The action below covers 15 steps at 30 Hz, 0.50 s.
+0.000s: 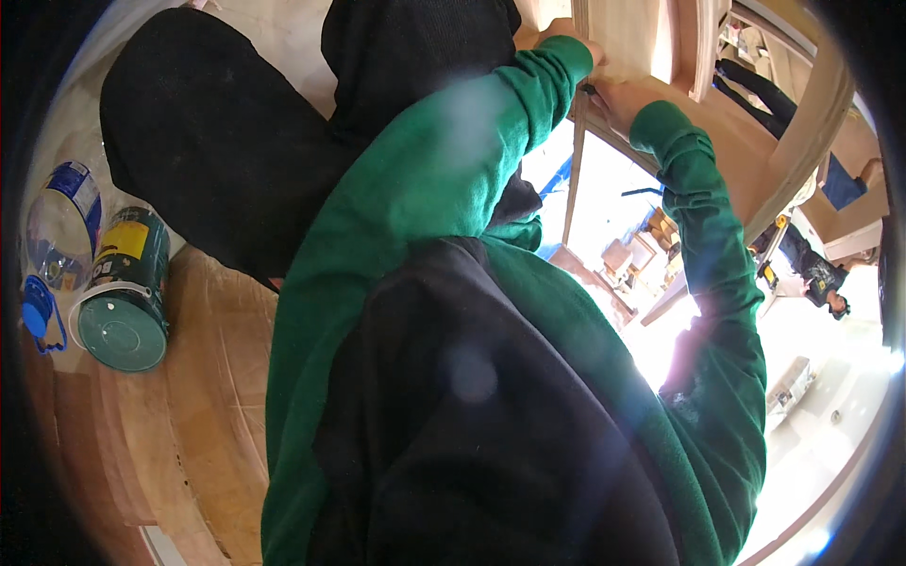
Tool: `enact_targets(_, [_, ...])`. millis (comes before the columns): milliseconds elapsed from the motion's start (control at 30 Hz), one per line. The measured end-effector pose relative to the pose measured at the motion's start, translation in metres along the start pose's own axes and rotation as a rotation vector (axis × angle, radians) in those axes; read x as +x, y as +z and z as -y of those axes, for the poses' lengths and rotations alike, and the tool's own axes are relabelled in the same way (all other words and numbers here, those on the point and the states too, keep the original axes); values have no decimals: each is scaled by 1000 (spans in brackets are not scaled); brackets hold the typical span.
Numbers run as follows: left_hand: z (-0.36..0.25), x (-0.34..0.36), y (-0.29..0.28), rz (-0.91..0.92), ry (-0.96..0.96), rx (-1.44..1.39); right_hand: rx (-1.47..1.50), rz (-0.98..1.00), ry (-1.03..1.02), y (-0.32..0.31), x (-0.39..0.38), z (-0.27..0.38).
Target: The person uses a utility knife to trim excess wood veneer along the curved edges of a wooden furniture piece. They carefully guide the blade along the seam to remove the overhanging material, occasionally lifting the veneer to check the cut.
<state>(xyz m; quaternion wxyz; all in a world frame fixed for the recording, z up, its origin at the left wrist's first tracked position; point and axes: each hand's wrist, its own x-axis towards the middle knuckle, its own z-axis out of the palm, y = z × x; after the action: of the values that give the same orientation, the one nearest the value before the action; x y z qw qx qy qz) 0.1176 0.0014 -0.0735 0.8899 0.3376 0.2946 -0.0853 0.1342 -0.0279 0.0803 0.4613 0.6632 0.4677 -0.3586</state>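
At the top of the head view my left hand (570, 34), partly covered by its green cuff, is against a pale wooden member (618, 47); whether its fingers are closed is unclear. Just below it, my right hand (618, 100) has its fingers closed around a small dark object (590, 89), too small to name, at a wooden edge beside a narrow upright strip (573, 179). My green sleeves and dark-clothed legs fill much of the middle.
At the left, a water jug (61, 226) and a green bucket (123, 325) stand by wooden boards (203, 406). Wooden framing (802, 151) curves along the upper right. Beyond it are another person's dark-clothed legs (755, 99) and, lower, a co-worker (816, 278) in dark clothing.
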Motion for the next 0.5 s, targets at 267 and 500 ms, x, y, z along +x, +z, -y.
enact_targets(267, [14,20,-2,-4,20,-86,-93,90,-56,-21,4,8])
enact_targets(500, [-16,-12,-9,-63,-41,252,12,48,-45,-10,1,1])
